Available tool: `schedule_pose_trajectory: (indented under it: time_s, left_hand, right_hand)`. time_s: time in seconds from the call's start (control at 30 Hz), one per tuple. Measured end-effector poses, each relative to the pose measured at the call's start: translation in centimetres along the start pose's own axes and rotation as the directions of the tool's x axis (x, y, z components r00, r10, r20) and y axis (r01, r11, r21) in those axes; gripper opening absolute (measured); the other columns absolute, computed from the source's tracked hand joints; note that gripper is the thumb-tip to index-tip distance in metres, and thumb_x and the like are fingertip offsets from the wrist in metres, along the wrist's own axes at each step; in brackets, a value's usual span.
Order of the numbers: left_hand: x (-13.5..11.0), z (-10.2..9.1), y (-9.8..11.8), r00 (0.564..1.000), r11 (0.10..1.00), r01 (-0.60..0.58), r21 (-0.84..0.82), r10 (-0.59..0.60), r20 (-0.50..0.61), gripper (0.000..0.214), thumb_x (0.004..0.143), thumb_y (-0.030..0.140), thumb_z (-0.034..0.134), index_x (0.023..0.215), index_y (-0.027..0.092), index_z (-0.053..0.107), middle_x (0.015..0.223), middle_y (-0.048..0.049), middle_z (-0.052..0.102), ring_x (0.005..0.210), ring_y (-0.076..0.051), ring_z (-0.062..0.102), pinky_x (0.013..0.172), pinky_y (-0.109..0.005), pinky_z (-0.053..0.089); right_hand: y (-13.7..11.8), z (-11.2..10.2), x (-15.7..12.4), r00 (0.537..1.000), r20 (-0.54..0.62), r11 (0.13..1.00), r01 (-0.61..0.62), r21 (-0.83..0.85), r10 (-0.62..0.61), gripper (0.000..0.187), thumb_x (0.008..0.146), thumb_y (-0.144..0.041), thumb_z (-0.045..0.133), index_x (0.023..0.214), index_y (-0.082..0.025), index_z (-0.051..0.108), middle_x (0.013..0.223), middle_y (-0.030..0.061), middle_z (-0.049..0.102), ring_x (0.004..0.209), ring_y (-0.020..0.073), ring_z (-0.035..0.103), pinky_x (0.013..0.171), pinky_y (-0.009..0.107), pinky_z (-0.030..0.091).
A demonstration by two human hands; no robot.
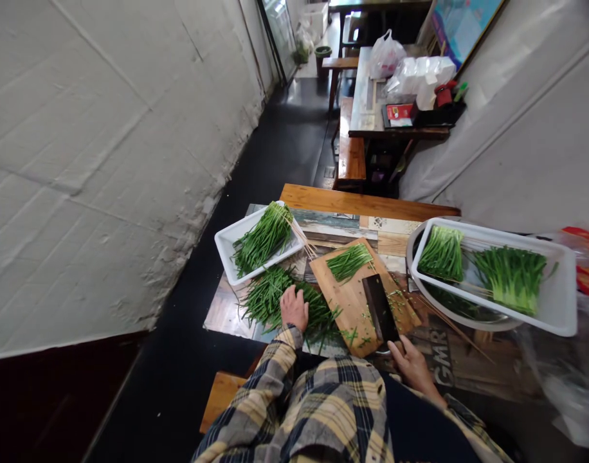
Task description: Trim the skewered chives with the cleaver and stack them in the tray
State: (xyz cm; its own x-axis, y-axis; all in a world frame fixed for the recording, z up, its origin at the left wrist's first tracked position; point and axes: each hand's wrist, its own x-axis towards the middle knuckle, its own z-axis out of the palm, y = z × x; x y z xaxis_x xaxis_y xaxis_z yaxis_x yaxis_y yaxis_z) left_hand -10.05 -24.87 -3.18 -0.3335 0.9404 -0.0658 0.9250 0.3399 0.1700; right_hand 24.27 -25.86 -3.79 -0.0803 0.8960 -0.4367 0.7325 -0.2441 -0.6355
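My left hand [294, 307] rests, fingers curled, on a loose pile of green chives [268, 297] lying on the table left of a wooden cutting board [348, 301]. A small cut bundle of chives [348, 261] sits at the board's far end. A dark cleaver [380, 308] lies flat on the board, and my right hand [410, 361] is at its handle end at the near edge, fingers bent around it.
A white tray [226, 241] of chives with skewers stands at the far left. A second white tray [559, 302] with two chive bundles rests on a metal bowl [410, 260] at right. Benches and another laden table [366, 122] lie beyond; a white wall runs along the left.
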Motion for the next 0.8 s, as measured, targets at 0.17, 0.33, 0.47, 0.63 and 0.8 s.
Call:
schedule_pose_trajectory:
  time_s: [0.17, 0.33, 0.47, 0.63, 0.8]
  left_hand:
    - [-2.6, 1.1, 0.8, 0.999, 0.998, -0.036, -0.041, 0.037, 0.01, 0.077, 0.076, 0.041, 0.057, 0.141, 0.014, 0.029, 0.151, -0.0154, 0.02, 0.138, -0.031, 0.019, 0.111, -0.048, 0.016]
    - [-4.6, 3.6, 1.2, 0.988, 0.992, -0.102, -0.069, 0.109, 0.108, 0.097, 0.065, 0.055, 0.063, 0.145, 0.018, 0.02, 0.154, -0.0121, 0.009, 0.14, -0.035, 0.007, 0.11, -0.054, 0.013]
    - [-3.8, 5.1, -0.5, 0.98, 0.99, -0.133, -0.054, 0.139, 0.139, 0.086, 0.073, 0.04, 0.059, 0.145, 0.021, 0.017, 0.154, -0.0077, 0.009, 0.14, -0.033, 0.007, 0.111, -0.054, 0.013]
    - [-1.7, 4.9, -3.8, 0.962, 0.984, -0.175, -0.009, 0.173, 0.211, 0.073, 0.077, 0.005, 0.038, 0.144, 0.03, 0.02, 0.154, 0.0016, 0.015, 0.14, -0.024, 0.015, 0.11, -0.051, 0.018]
    - [-0.9, 3.4, -4.3, 0.948, 0.982, -0.187, -0.03, 0.188, 0.255, 0.074, 0.076, 0.005, 0.039, 0.143, 0.031, 0.023, 0.153, -0.0004, 0.018, 0.14, -0.025, 0.015, 0.109, -0.053, 0.019]
  right_hand:
    - [-0.6, 0.2, -0.3, 0.998, 0.005, 0.998, -0.065, -0.026, 0.065, 0.074, 0.073, -0.068, 0.038, 0.108, -0.007, 0.06, 0.069, 0.008, 0.066, 0.059, 0.0189, 0.058, 0.058, 0.026, 0.043]
    - [-0.9, 0.4, -0.5, 0.993, -0.008, 0.992, -0.121, -0.029, 0.121, 0.073, 0.069, -0.069, 0.042, 0.105, -0.008, 0.06, 0.061, 0.0039, 0.063, 0.054, 0.0188, 0.056, 0.058, 0.028, 0.043]
    - [-0.9, 0.6, -0.5, 0.988, -0.003, 0.988, -0.156, 0.016, 0.156, 0.074, 0.064, -0.07, 0.044, 0.102, -0.01, 0.061, 0.057, 0.0015, 0.062, 0.051, 0.0187, 0.056, 0.058, 0.029, 0.043]
    - [-0.7, 0.9, -0.3, 0.978, -0.012, 0.978, -0.207, 0.005, 0.207, 0.081, 0.06, -0.072, 0.044, 0.106, -0.007, 0.06, 0.065, 0.0043, 0.065, 0.059, 0.02, 0.059, 0.062, 0.029, 0.045]
    - [-0.6, 1.1, -0.2, 0.975, -0.001, 0.974, -0.224, 0.037, 0.224, 0.079, 0.058, -0.072, 0.046, 0.104, -0.009, 0.061, 0.071, 0.0074, 0.068, 0.067, 0.0226, 0.063, 0.065, 0.029, 0.047]
